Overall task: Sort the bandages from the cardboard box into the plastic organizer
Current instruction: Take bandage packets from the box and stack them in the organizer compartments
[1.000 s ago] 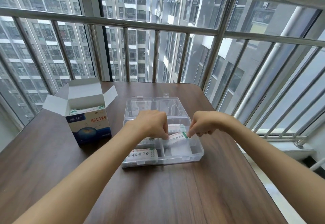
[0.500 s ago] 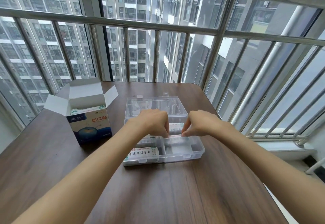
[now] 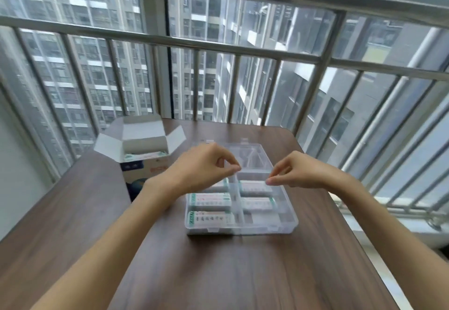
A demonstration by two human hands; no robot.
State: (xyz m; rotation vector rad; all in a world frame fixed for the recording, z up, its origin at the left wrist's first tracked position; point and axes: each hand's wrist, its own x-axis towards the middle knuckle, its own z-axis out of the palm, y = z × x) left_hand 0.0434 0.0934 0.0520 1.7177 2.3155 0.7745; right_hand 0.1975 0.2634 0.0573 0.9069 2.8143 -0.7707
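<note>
A clear plastic organizer (image 3: 289, 222), rectangular with thin divider walls and its lid lying open behind, sits on a dark wood-grain table (image 3: 218, 273). Flat white bandage packs (image 3: 210, 199) with green ends fill five of its compartments; their print is too blurred to read. The cardboard box (image 3: 139, 149), white-flapped with a blue front, stands open at left, more packs showing inside. Both hands hover above the organizer's far compartments: left hand (image 3: 204, 166) and right hand (image 3: 296, 170) each with thumb and forefinger tips together, holding nothing visible.
</note>
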